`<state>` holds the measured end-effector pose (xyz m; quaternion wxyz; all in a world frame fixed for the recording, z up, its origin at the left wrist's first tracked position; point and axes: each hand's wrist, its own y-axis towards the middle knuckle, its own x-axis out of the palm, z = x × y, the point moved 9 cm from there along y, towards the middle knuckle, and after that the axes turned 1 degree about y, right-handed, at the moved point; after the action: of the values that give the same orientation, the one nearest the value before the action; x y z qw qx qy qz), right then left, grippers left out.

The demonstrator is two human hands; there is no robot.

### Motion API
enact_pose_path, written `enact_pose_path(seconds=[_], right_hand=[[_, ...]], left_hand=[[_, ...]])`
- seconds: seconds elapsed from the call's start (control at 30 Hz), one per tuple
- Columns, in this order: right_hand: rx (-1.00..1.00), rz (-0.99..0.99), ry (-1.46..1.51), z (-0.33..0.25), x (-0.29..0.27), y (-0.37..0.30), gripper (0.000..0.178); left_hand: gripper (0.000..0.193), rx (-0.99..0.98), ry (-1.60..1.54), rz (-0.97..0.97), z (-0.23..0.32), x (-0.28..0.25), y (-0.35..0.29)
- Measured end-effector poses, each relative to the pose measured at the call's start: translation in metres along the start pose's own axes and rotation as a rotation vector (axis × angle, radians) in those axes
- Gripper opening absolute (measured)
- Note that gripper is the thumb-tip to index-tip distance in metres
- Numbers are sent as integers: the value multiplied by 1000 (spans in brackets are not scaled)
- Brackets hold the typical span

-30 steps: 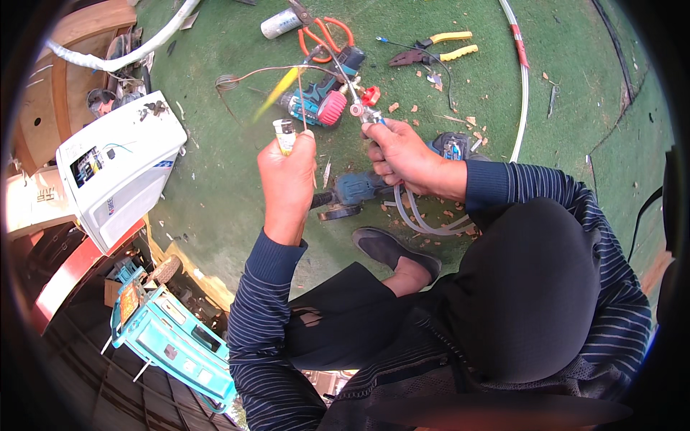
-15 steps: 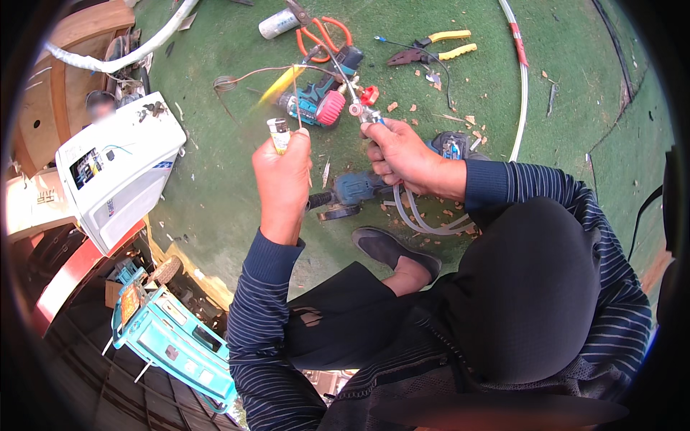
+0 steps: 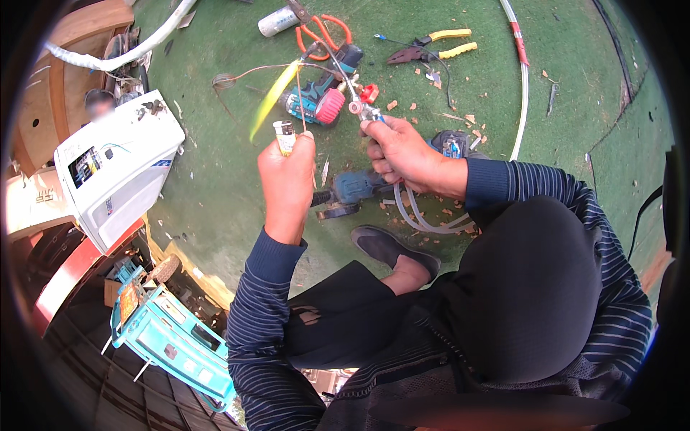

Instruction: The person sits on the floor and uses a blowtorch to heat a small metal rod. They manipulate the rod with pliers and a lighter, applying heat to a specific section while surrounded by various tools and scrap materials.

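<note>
Green matting (image 3: 215, 158): one flame (image 3: 273, 104) leans longer now toward seven o'clock; left hand (image 3: 287, 176) grips one lighter (image 3: 284, 136), one rod (image 3: 301, 104); right hand (image 3: 411, 154), one torch (image 3: 369, 113).

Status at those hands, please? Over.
Left hand: gripping lighter, thin rod. Right hand: gripping torch. Flame: burning yellow-green at torch's end. Drill: lying close by, possibly in the way.

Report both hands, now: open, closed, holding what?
Left hand: closed, holding a lighter and a thin copper-coloured rod.
Right hand: closed around the handle end of a lit torch.
</note>
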<state>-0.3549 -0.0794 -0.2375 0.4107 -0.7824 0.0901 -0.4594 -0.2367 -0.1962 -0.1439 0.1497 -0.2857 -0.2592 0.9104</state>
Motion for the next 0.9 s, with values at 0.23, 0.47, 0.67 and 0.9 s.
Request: enact_pose_path(seconds=[0.23,0.47,0.67,0.9], right_hand=[[3,-1,-11,1,-1,2,14],[8,-14,0,0,0,1,15],[6,-10,-3,1,-2,2,17],[9,-12,8,2,-1,2,18]], left_hand=[[21,6,-12,-7,2,2,4],[22,21,-50,-21,2,3,5],[21,34,-38,-16,3,4,6],[20,24,-46,-13,3,3,6]])
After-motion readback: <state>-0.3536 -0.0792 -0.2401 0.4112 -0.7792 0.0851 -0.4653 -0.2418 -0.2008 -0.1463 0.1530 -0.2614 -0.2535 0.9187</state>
